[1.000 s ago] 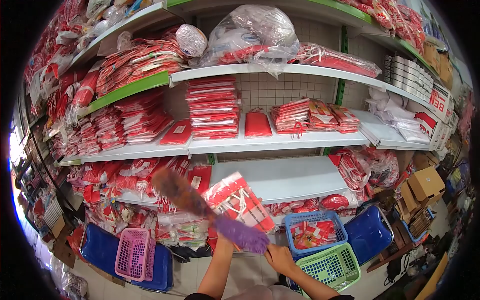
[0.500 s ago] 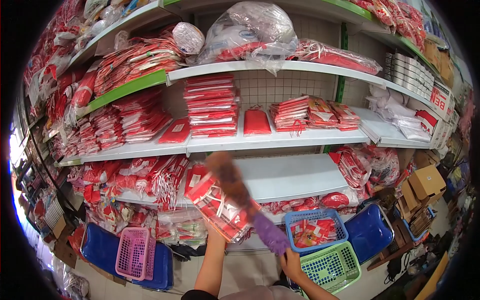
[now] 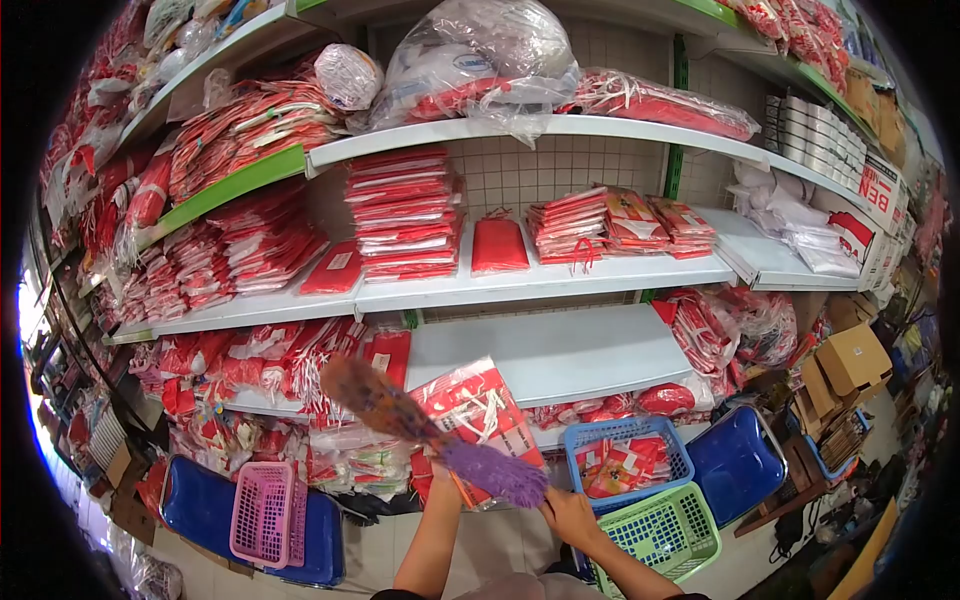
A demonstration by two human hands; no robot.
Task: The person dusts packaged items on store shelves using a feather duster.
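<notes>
A feather duster [image 3: 400, 415], brown at its far end and purple near the handle, slants across the lower middle. My right hand [image 3: 570, 517] is closed round its handle end. Above my left forearm, red and white packets in clear plastic [image 3: 490, 405] are gripped at their lower edge by my left hand [image 3: 445, 483], which the duster partly covers. The duster lies over the left part of the packets; whether it touches them I cannot tell. Behind them is a pale lower shelf [image 3: 560, 350].
Stacks of red packets [image 3: 405, 215] fill the middle shelf [image 3: 560, 277]. A blue basket [image 3: 628, 430] with packets and a green basket [image 3: 660, 545] stand at lower right. A pink basket [image 3: 262, 515] rests on a blue chair [image 3: 320, 540] at lower left. Cardboard boxes [image 3: 852, 362] are at right.
The duster's brown end has swung left and down, across the packets. The packets and my left hand have moved slightly right. The view has shifted a little.
</notes>
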